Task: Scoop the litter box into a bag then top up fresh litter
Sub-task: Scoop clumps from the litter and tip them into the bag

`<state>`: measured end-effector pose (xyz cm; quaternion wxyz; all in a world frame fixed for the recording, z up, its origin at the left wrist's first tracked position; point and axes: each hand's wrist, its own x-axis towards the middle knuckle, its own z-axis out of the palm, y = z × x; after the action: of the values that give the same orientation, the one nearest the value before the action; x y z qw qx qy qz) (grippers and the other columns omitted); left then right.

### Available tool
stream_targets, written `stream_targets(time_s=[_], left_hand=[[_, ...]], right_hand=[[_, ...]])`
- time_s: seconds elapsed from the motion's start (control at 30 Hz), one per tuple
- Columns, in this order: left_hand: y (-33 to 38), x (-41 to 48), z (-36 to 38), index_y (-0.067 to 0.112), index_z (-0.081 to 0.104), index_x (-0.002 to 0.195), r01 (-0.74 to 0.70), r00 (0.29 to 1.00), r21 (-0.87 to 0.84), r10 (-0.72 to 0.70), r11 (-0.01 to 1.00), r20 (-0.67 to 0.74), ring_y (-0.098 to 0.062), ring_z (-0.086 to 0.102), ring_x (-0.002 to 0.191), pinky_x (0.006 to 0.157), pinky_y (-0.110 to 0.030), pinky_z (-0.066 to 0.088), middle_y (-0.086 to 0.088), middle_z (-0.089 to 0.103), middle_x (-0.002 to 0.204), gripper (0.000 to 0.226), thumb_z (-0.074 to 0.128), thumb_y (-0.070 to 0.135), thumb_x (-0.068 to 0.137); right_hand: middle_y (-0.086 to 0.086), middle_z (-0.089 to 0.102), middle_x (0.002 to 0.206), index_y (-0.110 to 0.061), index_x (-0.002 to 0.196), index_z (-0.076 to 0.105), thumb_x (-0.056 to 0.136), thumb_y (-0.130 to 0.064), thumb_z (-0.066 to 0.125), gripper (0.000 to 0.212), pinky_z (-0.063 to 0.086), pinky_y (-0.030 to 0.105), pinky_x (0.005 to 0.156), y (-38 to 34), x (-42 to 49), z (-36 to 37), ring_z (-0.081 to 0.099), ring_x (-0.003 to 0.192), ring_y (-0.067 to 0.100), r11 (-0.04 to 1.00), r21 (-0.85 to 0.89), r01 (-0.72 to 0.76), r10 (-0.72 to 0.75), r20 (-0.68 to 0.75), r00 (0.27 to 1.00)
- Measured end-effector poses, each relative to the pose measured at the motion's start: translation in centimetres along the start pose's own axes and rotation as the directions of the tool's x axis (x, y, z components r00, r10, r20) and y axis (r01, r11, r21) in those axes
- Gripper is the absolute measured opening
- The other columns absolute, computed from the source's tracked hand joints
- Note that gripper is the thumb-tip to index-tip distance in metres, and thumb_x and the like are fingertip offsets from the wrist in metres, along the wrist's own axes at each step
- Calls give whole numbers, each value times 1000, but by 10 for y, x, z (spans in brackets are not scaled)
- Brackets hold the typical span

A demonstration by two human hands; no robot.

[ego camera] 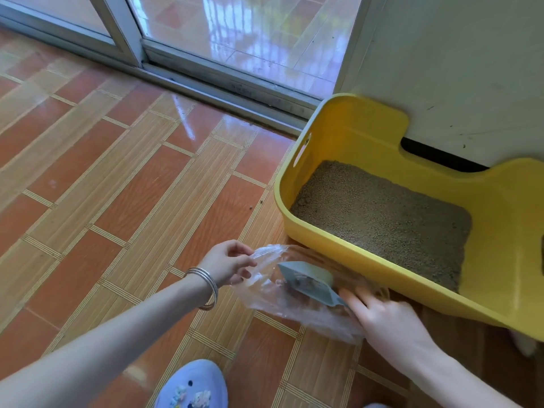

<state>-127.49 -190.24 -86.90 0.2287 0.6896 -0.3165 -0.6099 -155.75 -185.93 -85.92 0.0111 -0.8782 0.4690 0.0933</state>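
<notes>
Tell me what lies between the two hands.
In the head view, the clear plastic bag spans that stretch, with the grey-blue scoop inside it; the left hand pinches its rim, the right hand holds the scoop.

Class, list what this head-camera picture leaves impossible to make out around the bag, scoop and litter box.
Head view.
What lies in the scoop: blurred behind the clear bag.
Scoop handle: covered by the right hand.
Litter box right end: cut off by the frame edge.
</notes>
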Motion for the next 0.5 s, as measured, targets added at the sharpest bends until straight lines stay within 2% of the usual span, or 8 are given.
stream_targets(time_s=[0.23,0.37,0.5], left_hand=[[3,1,-1,6,60,91,29,1000,-44,-29,999,-8,-11,58,50,49,-21,47,-8,67,78,12,62,-3,82],[0,2,-2,4,60,93,31,999,-46,-31,998,-13,-12,58,52,51,-23,48,-7,67,75,13,63,-3,82],[0,2,-4,3,61,94,23,1000,-38,-24,999,-17,-14,59,57,52,-23,51,-6,66,77,14,64,-2,81]], right_hand=[[2,70,82,-15,94,72,42,-13,91,55,36,23,26,13,-5,9,55,33,22,1000,17,0,0,-29,1000],[0,69,79,-16,95,73,40,-13,92,57,33,20,28,14,-6,2,55,35,19,998,16,65,-63,-65,996],[0,68,71,-15,92,74,33,-6,90,62,33,19,29,23,-7,-17,55,34,17,998,43,48,-45,-80,996]])
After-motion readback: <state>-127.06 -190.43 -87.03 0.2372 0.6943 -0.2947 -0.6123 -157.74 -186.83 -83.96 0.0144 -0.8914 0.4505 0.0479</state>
